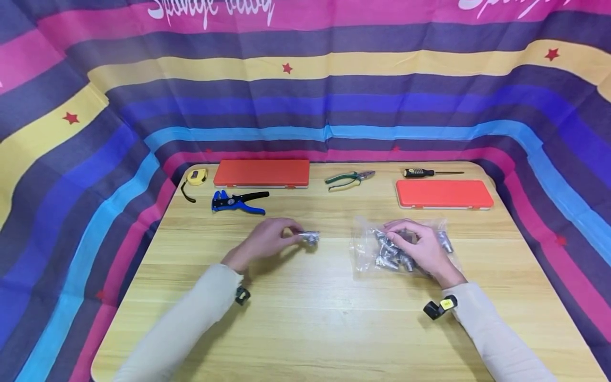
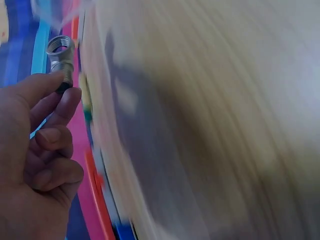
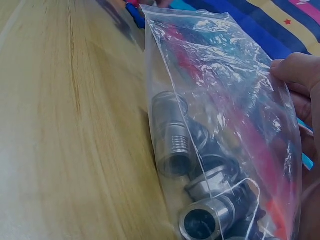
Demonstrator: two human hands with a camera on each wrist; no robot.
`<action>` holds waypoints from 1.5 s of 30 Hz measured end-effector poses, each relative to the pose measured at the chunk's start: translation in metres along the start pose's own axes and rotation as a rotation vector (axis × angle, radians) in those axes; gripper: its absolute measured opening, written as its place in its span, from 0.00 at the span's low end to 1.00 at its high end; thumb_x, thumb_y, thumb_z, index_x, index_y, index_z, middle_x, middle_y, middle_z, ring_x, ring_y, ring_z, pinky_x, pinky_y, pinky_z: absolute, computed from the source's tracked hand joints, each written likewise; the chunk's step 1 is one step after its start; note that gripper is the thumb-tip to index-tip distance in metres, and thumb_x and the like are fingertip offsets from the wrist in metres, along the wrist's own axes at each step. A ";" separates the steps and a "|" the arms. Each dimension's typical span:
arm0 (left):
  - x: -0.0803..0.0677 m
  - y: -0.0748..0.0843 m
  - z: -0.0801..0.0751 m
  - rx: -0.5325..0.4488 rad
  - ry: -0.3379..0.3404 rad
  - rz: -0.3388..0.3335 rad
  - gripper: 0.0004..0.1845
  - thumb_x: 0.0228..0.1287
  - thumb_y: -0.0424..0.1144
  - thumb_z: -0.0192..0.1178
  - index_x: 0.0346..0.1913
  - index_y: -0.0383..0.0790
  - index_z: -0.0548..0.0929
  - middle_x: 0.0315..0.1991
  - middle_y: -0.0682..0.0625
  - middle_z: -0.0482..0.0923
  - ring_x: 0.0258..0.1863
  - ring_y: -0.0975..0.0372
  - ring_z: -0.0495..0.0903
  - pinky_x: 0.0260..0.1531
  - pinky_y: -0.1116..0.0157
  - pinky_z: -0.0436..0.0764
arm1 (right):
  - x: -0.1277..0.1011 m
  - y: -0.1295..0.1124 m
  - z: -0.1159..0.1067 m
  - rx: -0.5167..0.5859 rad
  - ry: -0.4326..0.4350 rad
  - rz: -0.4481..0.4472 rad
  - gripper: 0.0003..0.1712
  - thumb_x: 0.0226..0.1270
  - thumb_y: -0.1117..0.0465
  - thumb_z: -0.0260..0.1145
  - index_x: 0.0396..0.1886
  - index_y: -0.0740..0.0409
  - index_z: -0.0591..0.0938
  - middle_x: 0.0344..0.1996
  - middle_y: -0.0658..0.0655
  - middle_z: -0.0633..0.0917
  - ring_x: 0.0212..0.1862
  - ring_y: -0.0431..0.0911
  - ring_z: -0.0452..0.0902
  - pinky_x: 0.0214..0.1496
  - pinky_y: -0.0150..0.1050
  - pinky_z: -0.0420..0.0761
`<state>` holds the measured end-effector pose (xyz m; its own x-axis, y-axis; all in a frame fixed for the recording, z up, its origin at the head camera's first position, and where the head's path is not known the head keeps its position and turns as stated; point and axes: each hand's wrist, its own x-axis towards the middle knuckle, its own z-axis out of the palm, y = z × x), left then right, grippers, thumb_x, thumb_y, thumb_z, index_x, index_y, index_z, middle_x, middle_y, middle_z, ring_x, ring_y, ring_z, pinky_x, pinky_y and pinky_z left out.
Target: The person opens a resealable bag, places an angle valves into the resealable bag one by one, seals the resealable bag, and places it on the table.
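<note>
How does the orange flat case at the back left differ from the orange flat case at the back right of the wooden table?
The left orange flat case lies farther back, beside a yellow tape measure. The right orange flat case lies nearer the hands, just before a black screwdriver. Both are closed, flat and rectangular.

The person wears a long-sleeved top in a pale cream, almost beige, fabric, snug along both forearms and ending at the wrists. The left sleeve (image 1: 191,313) has a small black device (image 1: 242,295) strapped at the cuff. The right sleeve (image 1: 496,334) carries a similar black device (image 1: 440,307) with a yellow label. Both hands are bare, without rings.
</note>
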<state>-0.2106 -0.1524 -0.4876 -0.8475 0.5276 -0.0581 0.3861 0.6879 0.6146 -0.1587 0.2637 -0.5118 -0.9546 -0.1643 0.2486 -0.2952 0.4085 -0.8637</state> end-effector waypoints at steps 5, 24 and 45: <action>0.030 0.032 0.034 -0.012 -0.081 0.090 0.10 0.76 0.50 0.70 0.56 0.57 0.90 0.47 0.64 0.90 0.35 0.67 0.81 0.41 0.63 0.82 | -0.001 0.000 0.001 0.012 -0.002 -0.013 0.05 0.76 0.62 0.75 0.47 0.53 0.92 0.55 0.58 0.92 0.59 0.31 0.85 0.67 0.25 0.76; 0.067 0.090 0.097 -0.051 -0.102 0.155 0.07 0.81 0.41 0.65 0.54 0.47 0.89 0.52 0.54 0.92 0.51 0.65 0.89 0.58 0.69 0.85 | 0.000 -0.001 0.002 0.030 -0.007 -0.039 0.05 0.76 0.65 0.74 0.46 0.54 0.92 0.54 0.60 0.92 0.59 0.31 0.84 0.69 0.22 0.74; 0.019 0.083 0.104 -0.545 -0.214 0.032 0.12 0.84 0.51 0.61 0.54 0.49 0.87 0.45 0.56 0.91 0.18 0.64 0.76 0.21 0.70 0.77 | 0.009 0.002 0.003 -0.038 -0.070 0.028 0.08 0.79 0.56 0.73 0.52 0.48 0.92 0.55 0.54 0.92 0.57 0.32 0.86 0.62 0.23 0.80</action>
<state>-0.1569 -0.0338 -0.5198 -0.7239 0.6721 -0.1554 0.1193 0.3439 0.9314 -0.1675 0.2607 -0.5128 -0.9578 -0.2144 0.1917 -0.2707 0.4477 -0.8522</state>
